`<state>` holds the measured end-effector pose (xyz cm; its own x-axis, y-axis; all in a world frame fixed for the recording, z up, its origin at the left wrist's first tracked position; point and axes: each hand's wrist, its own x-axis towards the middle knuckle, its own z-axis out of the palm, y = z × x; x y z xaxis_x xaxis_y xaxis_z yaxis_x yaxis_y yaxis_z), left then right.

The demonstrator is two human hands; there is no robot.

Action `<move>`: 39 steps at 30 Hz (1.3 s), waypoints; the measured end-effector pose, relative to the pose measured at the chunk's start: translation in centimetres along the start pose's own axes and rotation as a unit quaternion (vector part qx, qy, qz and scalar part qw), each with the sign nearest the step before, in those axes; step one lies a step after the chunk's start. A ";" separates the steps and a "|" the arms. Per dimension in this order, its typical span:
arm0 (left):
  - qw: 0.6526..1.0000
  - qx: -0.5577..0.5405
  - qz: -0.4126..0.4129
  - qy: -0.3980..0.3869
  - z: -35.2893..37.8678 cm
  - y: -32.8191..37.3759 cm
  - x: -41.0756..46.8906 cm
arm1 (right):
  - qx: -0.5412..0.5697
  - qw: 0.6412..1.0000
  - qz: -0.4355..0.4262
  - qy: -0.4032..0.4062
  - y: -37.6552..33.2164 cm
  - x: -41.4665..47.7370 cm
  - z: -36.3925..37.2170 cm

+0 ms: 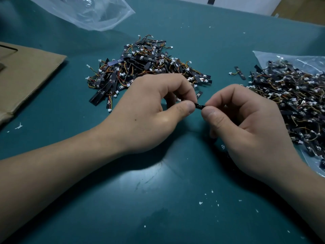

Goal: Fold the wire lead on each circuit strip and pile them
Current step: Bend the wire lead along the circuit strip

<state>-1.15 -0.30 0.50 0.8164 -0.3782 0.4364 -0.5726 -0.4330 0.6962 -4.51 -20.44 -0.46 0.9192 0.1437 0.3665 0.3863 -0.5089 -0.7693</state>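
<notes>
My left hand and right hand each grip one end of the circuit strip, lying left to right.

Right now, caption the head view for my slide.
One circuit strip pinched between left hand and right hand over a teal mat; centre pile ahead, second heap right.

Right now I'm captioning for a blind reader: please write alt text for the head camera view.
The left hand and right hand pinch one black circuit strip between them over a teal mat. A pile of strips lies behind, a plastic bag of more at right, cardboard at left.
</notes>
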 end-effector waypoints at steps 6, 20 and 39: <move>1.000 0.012 0.006 0.006 0.0 0.0 0.1 | 0.011 1.000 -0.003 0.006 0.1 0.0 0.1; 1.000 0.008 -0.004 0.018 -0.1 0.1 0.0 | 0.025 1.000 0.015 0.003 -0.2 0.1 0.0; 0.972 0.210 -0.104 0.008 0.9 -1.4 0.1 | 0.061 0.998 0.009 0.003 0.5 0.4 0.1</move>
<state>-0.36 -0.47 -0.91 0.9173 -0.2353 0.3214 -0.3715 -0.7962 0.4775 -3.94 -20.53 -0.70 0.9257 0.1308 0.3549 0.3767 -0.4039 -0.8336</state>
